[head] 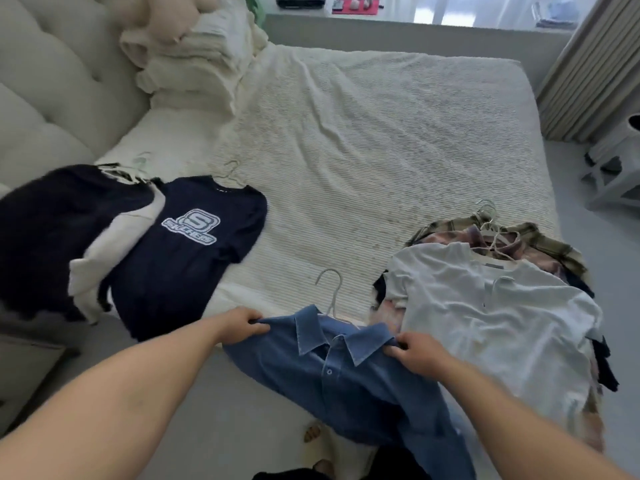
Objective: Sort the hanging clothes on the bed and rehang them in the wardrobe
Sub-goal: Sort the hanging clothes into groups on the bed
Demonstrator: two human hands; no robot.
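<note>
Bright, soft daylight from the window [450, 8] at top, blown out to white glare there. Even, cool light across the bed [363, 140], with only faint shadows in the cover's folds and under the clothes. Strong wide-angle bending at the edges: curtain [588, 64] and headboard [45, 81] bowed. Slightly soft overall, with motion blur on the dark clothes [45, 237] at left and smeared detail toward the corners.
</note>
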